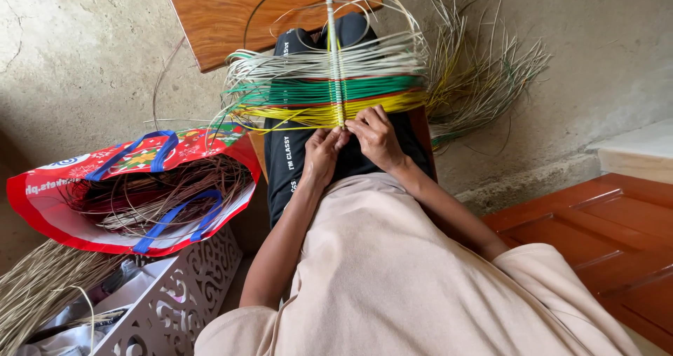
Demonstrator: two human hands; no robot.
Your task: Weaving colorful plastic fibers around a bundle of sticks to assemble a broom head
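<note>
A half-woven piece of strips [329, 82] lies across my lap, with bands of pale, green, red and yellow strands bound along a central upright rib [335, 40]. My left hand [322, 152] pinches the yellow strands at the rib's lower end. My right hand [375, 133] presses on the same yellow band just to the right, fingers curled over the strands. Loose strand ends [484, 75] fan out to the right of the weave.
A red bag with blue handles [133, 187], full of brown strands, sits at my left. Below it stands a white cut-out crate [182, 293] beside a bundle of pale straw [35, 293]. A wooden board [224, 12] lies ahead; a reddish wooden panel [610, 237] is at right.
</note>
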